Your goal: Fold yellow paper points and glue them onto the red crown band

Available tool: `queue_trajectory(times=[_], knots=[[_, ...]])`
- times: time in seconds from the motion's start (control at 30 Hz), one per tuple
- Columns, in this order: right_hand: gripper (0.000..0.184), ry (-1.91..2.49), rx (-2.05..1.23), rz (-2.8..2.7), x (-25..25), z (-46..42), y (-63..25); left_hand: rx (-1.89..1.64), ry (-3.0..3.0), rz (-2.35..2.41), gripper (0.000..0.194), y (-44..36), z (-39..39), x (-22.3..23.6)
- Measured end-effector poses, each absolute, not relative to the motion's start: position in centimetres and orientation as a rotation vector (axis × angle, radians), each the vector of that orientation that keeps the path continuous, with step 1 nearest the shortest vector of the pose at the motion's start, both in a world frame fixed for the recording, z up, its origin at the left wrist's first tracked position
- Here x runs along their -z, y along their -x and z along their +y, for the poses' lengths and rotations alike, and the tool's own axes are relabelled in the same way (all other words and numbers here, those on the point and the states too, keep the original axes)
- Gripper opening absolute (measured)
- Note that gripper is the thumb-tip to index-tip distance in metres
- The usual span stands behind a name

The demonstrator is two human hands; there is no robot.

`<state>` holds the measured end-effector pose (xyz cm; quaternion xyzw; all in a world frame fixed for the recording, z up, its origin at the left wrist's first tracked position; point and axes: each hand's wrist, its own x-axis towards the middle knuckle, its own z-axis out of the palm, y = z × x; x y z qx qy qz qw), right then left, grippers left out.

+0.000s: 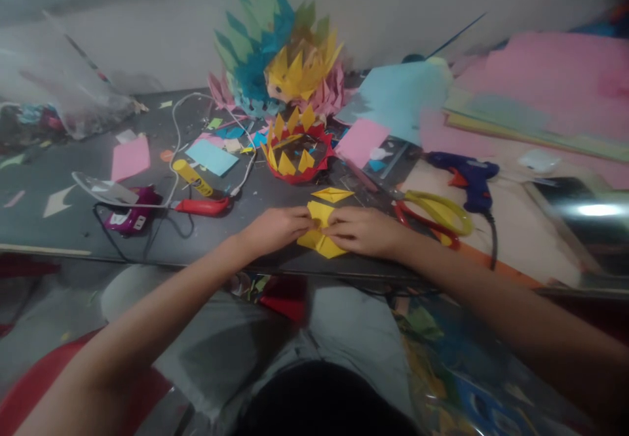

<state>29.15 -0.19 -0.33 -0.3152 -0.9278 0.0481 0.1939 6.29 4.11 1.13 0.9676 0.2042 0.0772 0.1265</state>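
Note:
A partly folded piece of yellow paper [322, 244] lies at the front edge of the dark table, with both hands on it. My left hand [284, 227] pinches its left side, fingers closed together. From the right, my right hand [362, 229] grips the same paper, its fingertips close to those of the left. Just beyond them rests a small folded yellow paper piece [333, 194], pointed at both ends. Farther back stands a ring of folded red and yellow paper points [299, 160].
Scissors with red and yellow handles [437, 216] and a blue glue gun [469, 177] lie at right. A yellow glue stick [194, 177], a red-handled corded tool [204, 206] and a purple power socket [135, 212] are at left. Behind stands a colourful folded-paper model [285, 56].

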Motion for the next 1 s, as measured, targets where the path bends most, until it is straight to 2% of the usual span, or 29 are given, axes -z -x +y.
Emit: queue_trajectory(times=[0.2,0.37,0.5,0.63,0.73,1.0], knots=[[0.022,0.931,-0.183,-2.612,-0.1,-0.3,-28.9,-0.193,-3.005,0.617,0.028,-6.2,3.4,-1.2],[0.022,1.019,-0.225,-2.574,-0.2,-0.5,-28.6,-0.177,-3.168,0.749,0.018,-5.7,2.1,-1.7],[0.022,1.059,-0.261,-2.552,-0.3,-0.6,-28.6,-0.266,-3.13,0.976,0.02,-5.6,0.6,-2.0],[0.022,1.057,-0.257,-2.552,-0.2,-0.7,-28.6,-0.417,-3.142,0.86,0.023,-6.3,-0.7,-1.3],[0.021,1.043,-0.249,-2.547,-0.1,-0.7,-28.6,-0.426,-3.133,0.798,0.026,-6.7,-1.2,-0.7],[0.023,1.057,-0.358,-2.49,-0.1,-0.9,-28.5,-0.399,-3.031,1.037,0.03,-7.0,-2.4,-0.7]])
